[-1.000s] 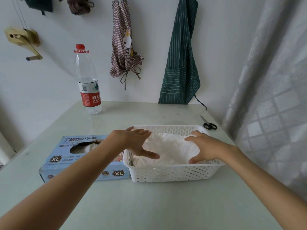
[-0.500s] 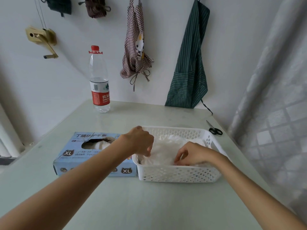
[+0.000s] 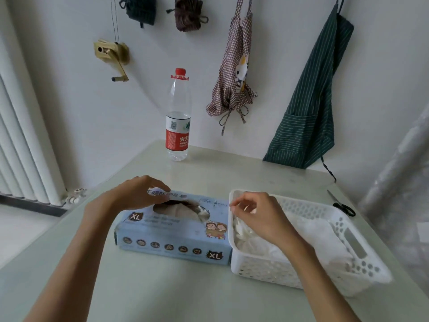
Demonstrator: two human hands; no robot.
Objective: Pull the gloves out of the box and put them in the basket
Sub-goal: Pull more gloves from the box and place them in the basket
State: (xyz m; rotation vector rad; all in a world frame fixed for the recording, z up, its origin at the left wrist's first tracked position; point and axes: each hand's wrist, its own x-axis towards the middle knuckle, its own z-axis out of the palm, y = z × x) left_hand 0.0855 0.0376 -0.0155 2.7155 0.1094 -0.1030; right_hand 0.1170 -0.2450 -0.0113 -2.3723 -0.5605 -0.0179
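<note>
Light-blue glove box (image 3: pixel 173 231) lay flat on the pale table (image 3: pixel 162 293), long side toward the camera, marked XL at two corners. Pressed right up against the left wall of the white perforated basket (image 3: pixel 329 270), touching or nearly so. Oval opening in the box top (image 3: pixel 180 209), with pale gloves (image 3: pixel 178 211) bunched inside, not yet drawn out. More white gloves heaped in the basket (image 3: pixel 308 238), filling most of it to the rim.

Left hand (image 3: pixel 137 194) hung over the far left corner of the box, just behind the opening. Fingers (image 3: pixel 160 185) curled loosely downward, palm down, half open. Nothing gripped; fingertips at the edge of the opening, contact with the box or the gloves impossible to confirm. Left forearm ran in from the lower left.

Right hand (image 3: pixel 257 214) hovered above the basket's left end, directly over the piled gloves. Thumb and forefinger (image 3: pixel 234 203) drawn close together at the basket's near-left corner rim, other fingers curled under. Whether a thin bit of glove was pinched there could not be told. Right forearm crossed the basket's front wall from the lower right.

Farther back on the table: a clear water bottle (image 3: pixel 178 117) with red cap and red label, well apart from both hands. Black-handled scissors (image 3: pixel 341 205) beside the basket's far right end. Checked apron (image 3: pixel 233 73) and green striped apron (image 3: pixel 311 108) on the wall behind.
</note>
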